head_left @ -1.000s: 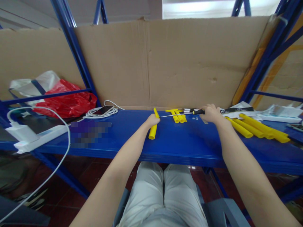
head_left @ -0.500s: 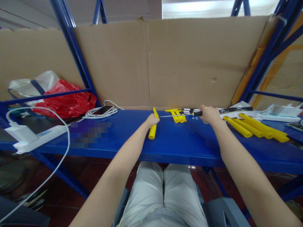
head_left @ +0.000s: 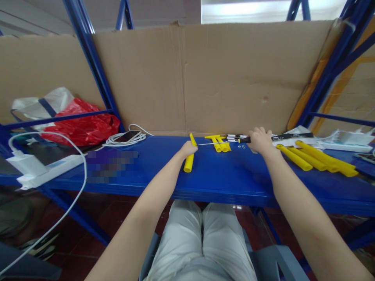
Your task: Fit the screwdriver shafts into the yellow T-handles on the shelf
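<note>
My left hand [head_left: 189,148] is closed around a yellow plastic part [head_left: 189,163] with a tube-like lower end and a flat top, held over the blue table. A screwdriver [head_left: 219,143] lies level, its thin shaft reaching the side of that part by my left fingers. At the other end, my right hand [head_left: 259,140] is on the black handle, with some fingers lifted and loosely bent. Between my hands, behind the shaft, lie several yellow T-shaped parts [head_left: 216,143]. Tiny screws [head_left: 241,147] are scattered near the screwdriver handle.
Several long yellow tubes [head_left: 319,157] lie to the right, by a white power strip [head_left: 348,146]. On the left are a red plastic bag [head_left: 84,123], a coiled white cable [head_left: 120,139] and another power strip [head_left: 55,168]. A cardboard sheet [head_left: 234,78] stands behind the table.
The fingers of my right hand have loosened and lifted on the screwdriver handle. My left hand and the yellow part stay in place.
</note>
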`<state>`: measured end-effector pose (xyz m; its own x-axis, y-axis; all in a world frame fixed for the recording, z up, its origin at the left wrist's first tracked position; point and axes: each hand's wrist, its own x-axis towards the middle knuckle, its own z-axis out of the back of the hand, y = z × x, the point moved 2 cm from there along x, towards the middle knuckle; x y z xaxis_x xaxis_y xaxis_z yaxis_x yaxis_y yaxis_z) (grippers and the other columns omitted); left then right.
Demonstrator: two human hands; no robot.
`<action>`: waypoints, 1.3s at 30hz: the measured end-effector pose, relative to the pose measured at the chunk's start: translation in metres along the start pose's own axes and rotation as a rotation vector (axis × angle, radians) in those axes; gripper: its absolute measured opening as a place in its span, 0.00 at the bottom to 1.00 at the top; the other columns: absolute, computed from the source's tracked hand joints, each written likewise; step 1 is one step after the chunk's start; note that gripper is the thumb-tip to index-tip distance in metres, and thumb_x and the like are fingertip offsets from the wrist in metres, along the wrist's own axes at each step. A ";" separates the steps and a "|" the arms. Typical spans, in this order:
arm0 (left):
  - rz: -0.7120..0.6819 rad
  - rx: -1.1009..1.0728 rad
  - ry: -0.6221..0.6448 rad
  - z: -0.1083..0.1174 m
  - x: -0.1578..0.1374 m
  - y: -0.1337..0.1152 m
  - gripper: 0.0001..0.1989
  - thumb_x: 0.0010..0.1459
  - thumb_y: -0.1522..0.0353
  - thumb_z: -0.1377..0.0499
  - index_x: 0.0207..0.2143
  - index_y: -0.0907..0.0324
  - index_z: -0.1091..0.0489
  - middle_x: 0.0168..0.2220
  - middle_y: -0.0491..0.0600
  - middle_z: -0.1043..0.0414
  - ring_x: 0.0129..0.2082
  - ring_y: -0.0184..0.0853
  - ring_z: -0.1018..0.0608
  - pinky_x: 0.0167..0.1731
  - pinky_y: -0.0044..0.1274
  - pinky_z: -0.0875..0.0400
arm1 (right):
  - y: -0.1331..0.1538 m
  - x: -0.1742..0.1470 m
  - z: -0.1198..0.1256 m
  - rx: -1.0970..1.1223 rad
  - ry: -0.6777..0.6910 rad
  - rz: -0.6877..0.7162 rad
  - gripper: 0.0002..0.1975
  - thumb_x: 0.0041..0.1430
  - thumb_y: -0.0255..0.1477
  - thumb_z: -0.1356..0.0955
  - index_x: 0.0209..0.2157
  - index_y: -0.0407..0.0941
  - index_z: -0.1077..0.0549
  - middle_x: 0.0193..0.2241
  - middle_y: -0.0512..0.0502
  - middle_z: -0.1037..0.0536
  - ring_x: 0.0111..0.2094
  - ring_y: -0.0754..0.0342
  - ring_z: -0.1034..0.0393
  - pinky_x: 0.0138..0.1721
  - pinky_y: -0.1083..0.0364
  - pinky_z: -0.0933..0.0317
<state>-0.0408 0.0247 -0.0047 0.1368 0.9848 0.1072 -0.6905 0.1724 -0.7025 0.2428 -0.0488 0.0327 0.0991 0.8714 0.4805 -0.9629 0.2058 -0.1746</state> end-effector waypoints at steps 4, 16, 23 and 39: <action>0.004 0.004 -0.003 0.000 0.001 0.001 0.12 0.49 0.82 0.41 0.36 0.69 0.22 0.38 0.59 0.19 0.38 0.40 0.19 0.33 0.22 0.30 | 0.004 -0.002 0.005 0.004 0.036 -0.063 0.19 0.59 0.25 0.38 0.51 0.40 0.26 0.42 0.30 0.21 0.47 0.38 0.29 0.48 0.41 0.43; 0.005 -0.016 0.008 0.001 -0.003 -0.001 0.10 0.50 0.82 0.42 0.34 0.69 0.23 0.37 0.59 0.20 0.37 0.39 0.19 0.30 0.21 0.32 | -0.008 0.004 -0.003 0.096 0.172 0.005 0.23 0.55 0.29 0.35 0.53 0.43 0.23 0.49 0.33 0.23 0.53 0.37 0.32 0.50 0.43 0.39; 0.004 0.001 0.004 0.000 -0.001 0.000 0.11 0.49 0.81 0.42 0.35 0.69 0.22 0.38 0.59 0.20 0.37 0.39 0.19 0.31 0.21 0.32 | -0.002 0.001 -0.004 0.029 0.070 0.002 0.19 0.55 0.28 0.34 0.49 0.42 0.22 0.48 0.31 0.25 0.52 0.35 0.35 0.52 0.37 0.43; -0.004 -0.012 0.012 -0.001 0.000 0.002 0.11 0.50 0.81 0.42 0.35 0.69 0.23 0.36 0.59 0.20 0.36 0.38 0.20 0.31 0.21 0.32 | -0.019 0.011 -0.012 0.121 0.137 0.058 0.26 0.50 0.29 0.32 0.54 0.43 0.24 0.47 0.36 0.22 0.49 0.39 0.30 0.47 0.47 0.38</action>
<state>-0.0419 0.0253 -0.0065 0.1481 0.9838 0.1010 -0.6817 0.1755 -0.7102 0.2648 -0.0376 0.0312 0.0675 0.9343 0.3500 -0.9903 0.1053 -0.0902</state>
